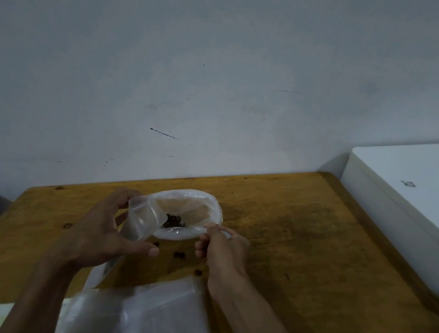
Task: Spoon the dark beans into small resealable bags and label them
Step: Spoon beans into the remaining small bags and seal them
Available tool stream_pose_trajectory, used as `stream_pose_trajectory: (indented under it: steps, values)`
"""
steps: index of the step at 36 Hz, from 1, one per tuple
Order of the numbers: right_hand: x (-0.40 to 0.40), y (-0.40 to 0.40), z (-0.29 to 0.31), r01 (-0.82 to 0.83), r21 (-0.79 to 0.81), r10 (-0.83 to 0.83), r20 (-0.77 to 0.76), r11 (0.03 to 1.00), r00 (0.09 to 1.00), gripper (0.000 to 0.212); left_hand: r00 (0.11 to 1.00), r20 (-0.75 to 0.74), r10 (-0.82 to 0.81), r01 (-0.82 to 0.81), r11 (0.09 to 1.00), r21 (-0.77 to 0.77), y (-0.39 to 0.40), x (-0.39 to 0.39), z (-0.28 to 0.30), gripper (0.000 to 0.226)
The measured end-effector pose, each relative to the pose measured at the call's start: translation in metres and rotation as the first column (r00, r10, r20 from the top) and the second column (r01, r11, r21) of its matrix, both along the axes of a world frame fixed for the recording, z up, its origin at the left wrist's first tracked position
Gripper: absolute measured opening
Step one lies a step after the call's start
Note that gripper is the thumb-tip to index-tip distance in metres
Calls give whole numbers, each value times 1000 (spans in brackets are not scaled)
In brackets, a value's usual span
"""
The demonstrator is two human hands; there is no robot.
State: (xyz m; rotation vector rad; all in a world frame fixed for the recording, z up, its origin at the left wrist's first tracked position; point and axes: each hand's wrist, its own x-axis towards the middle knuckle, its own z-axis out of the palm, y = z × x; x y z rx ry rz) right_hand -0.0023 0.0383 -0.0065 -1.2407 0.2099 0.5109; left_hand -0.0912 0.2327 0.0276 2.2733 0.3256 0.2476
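Above clear plastic sheeting (139, 317), the left hand (100, 231) pinches a small bag (145, 218), the right hand (221, 248) pinches the rim of a larger bag (192, 205) holding beans (174, 221) on the wooden table (300, 249) against a pale wall (199, 63).

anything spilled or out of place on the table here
Yes. A few loose dark beans lie on the bare wooden table, near the open white plastic bag of beans and between the left hand and right hand. They look spilled from scooping.
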Motion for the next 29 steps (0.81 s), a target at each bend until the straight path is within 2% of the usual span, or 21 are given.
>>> stream_pose_trajectory:
  steps: [10, 15, 22, 29]
  values:
    - [-8, 6, -1, -11, -86, 14, 39, 996, 999, 7, 997, 14, -79, 77, 994, 71, -5, 2, -1, 103]
    - [-6, 9, 5, -41, -122, 44, 23, 992, 999, 12, 996, 5, -94, 93, 994, 48, -9, 2, 1, 101]
    - [-5, 7, 5, -55, -92, 52, -30, 994, 998, 6, 999, -39, -32, 33, 999, 26, 0, 0, -2, 109]
    - [-2, 1, 6, -60, -62, 59, -19, 996, 998, 4, 998, -68, -8, 9, 1000, 8, 2, -2, -5, 112]
